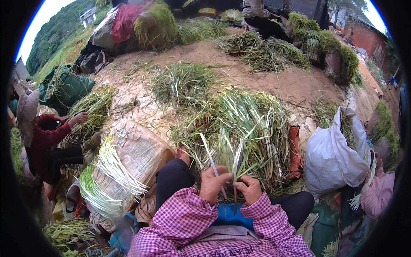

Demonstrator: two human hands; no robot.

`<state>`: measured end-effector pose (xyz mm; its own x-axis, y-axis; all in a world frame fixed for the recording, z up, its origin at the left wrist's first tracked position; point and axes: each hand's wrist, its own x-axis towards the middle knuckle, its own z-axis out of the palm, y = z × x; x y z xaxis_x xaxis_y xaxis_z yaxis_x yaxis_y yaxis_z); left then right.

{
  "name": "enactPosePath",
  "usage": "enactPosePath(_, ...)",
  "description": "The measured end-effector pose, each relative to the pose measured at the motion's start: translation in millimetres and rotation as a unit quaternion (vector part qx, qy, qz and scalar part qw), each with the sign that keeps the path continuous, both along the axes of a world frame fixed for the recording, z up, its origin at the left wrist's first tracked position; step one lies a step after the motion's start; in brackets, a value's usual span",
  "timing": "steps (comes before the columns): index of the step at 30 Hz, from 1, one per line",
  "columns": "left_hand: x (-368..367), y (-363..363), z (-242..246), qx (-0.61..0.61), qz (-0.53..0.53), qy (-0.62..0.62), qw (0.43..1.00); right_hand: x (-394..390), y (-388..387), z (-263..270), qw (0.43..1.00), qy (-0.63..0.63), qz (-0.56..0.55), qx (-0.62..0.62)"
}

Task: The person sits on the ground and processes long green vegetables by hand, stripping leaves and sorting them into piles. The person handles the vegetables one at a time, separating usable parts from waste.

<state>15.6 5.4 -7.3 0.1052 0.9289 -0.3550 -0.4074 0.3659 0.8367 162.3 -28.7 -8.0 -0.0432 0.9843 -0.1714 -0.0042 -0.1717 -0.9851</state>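
My left hand [212, 184] is closed around a slender pale peeled stalk [208, 149] that rises up and to the left. Its thumb meets a second stalk [237, 159], white with green leaves and a brown lower end. That second stalk is pinched between the thumb and fingers of my right hand [249, 189]. Both hands are close together above my lap, over a blue item [231, 217]. Just beyond them lies a large heap of unpeeled leafy stalks [247, 119], green at the tops with white and brownish stems.
To the left, a wrapped bundle [138, 154] bears neat rows of white stalks [120, 168]. A white sack [335, 157] stands at right beside an orange-red bag [294, 151]. Another person [45, 138] handles greens at far left; someone else [260, 14] sits at the back near upright bundles.
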Motion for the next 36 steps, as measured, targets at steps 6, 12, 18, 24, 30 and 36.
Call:
enactPosePath(6,1.0,-2.6,-3.9,-0.015,0.012,-0.043,0.999,-15.2,12.0,-2.2,0.978,0.166,-0.116,-0.042)
enactPosePath(12,-2.4,2.5,-11.9,-0.116,-0.02,-0.114,0.987,-22.3,14.2,-0.7,0.985,0.111,-0.134,-0.013)
enactPosePath(18,-7.5,0.8,-6.4,-0.073,0.081,-0.129,0.986,-16.7,6.0,-9.9,0.982,0.066,-0.125,-0.123)
enactPosePath(24,-22.0,12.7,9.4,0.057,0.193,-0.061,0.978,21.8,-22.0,-115.6,0.839,-0.477,0.15,-0.213)
enactPosePath(30,-16.6,10.0,5.3,0.056,0.145,-0.003,0.988,0.0,6.6,-31.3,0.88,-0.465,0.092,-0.04)
enactPosePath(36,-6.5,3.0,-4.2,0.029,0.095,-0.04,0.994,-26.6,33.5,-8.7,0.995,0.04,-0.091,-0.006)
